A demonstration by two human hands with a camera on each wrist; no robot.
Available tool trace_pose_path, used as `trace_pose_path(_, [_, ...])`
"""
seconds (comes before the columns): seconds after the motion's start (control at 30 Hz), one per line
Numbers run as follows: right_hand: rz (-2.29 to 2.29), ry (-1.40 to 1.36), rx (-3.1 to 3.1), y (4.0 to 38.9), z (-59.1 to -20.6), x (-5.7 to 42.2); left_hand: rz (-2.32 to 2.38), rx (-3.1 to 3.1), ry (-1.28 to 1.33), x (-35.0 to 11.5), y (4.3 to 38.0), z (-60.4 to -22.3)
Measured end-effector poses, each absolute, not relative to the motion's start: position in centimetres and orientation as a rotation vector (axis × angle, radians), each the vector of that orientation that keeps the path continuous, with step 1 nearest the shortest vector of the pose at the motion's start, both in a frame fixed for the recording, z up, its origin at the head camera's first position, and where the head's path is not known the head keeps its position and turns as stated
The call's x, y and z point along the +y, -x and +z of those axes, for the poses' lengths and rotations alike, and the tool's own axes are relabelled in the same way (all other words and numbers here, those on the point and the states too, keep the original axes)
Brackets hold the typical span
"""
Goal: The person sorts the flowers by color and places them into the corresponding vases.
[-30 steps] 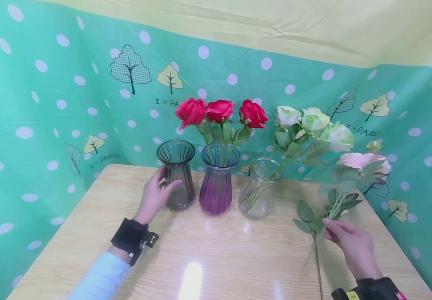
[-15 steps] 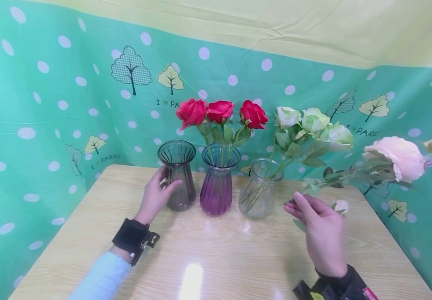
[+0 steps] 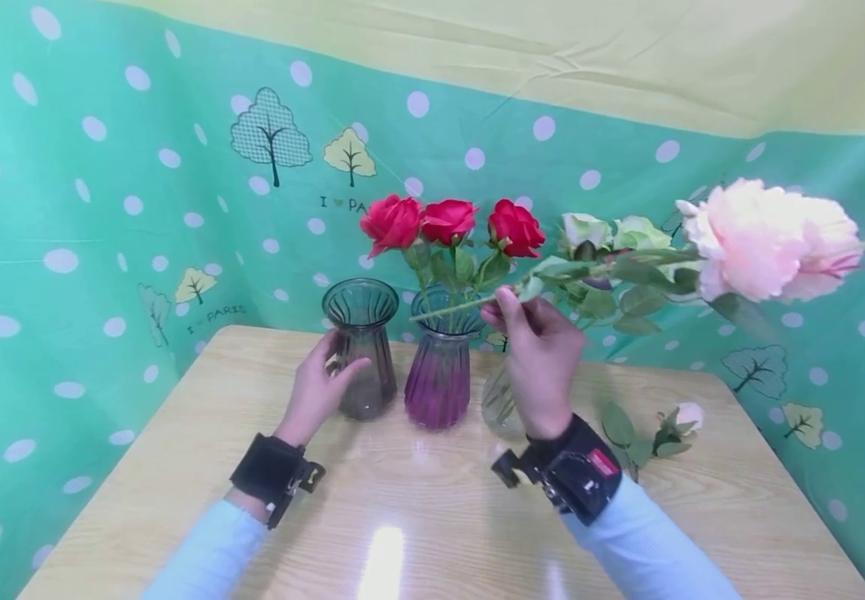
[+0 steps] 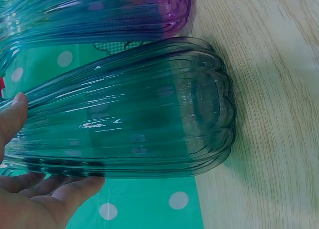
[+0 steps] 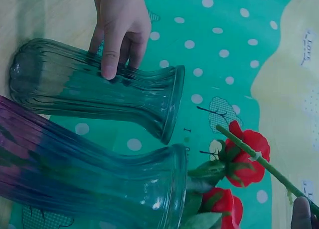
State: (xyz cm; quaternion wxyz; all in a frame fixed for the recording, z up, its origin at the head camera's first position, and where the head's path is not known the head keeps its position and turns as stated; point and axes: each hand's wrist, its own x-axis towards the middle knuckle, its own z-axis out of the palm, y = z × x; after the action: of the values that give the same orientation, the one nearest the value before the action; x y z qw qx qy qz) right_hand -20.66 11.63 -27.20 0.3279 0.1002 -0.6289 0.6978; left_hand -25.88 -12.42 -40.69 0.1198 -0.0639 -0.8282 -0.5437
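My left hand (image 3: 316, 390) grips the side of a smoky grey glass vase (image 3: 372, 375), thumb on one side and fingers on the other. In the left wrist view this vase (image 4: 134, 114) stands on the table with nothing in it. Raised over the table, my right hand (image 3: 541, 358) pinches the green stem of a pink peony (image 3: 758, 242). The stem lies nearly level, its bare end pointing left in front of the red roses (image 3: 449, 222). In the right wrist view the stem (image 5: 269, 166) is apart from the grey vase.
A blue-purple vase (image 3: 436, 392) holding the red roses stands beside the grey one. Right of it, a clear vase (image 3: 498, 404) with white-green roses (image 3: 638, 233) is partly hidden by my right hand. A small pale flower (image 3: 690, 416) lies on the table (image 3: 432, 533) at right.
My right hand has lifted the pink peony from the right side of the table and carried it left and up, tilting it nearly level. The left hand stays on the grey vase.
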Motion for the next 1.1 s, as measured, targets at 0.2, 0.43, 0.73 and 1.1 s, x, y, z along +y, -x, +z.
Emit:
trace_pose_path(0.2, [1.75,-0.228,-1.745,22.9,-27.2,9.0,-1.581,-2.425,0.186,-12.4,25.8,-40.7])
trace_pose_path(0.43, [1.645,-0.221,-1.967,24.6,-28.4,7.4,-1.585,-2.439,0.179,-12.4,25.8,-40.7])
trace_pose_path(0.73, [1.323,-0.293,-2.356,26.1,-28.8,5.7,-1.579,-2.434,0.203,-12.4,26.0,-40.7])
trace_pose_path(1.1, [1.086,-0.389,-2.559,26.8,-28.0,4.6,-1.545,-2.415,0.224,-12.4,26.1,-41.0])
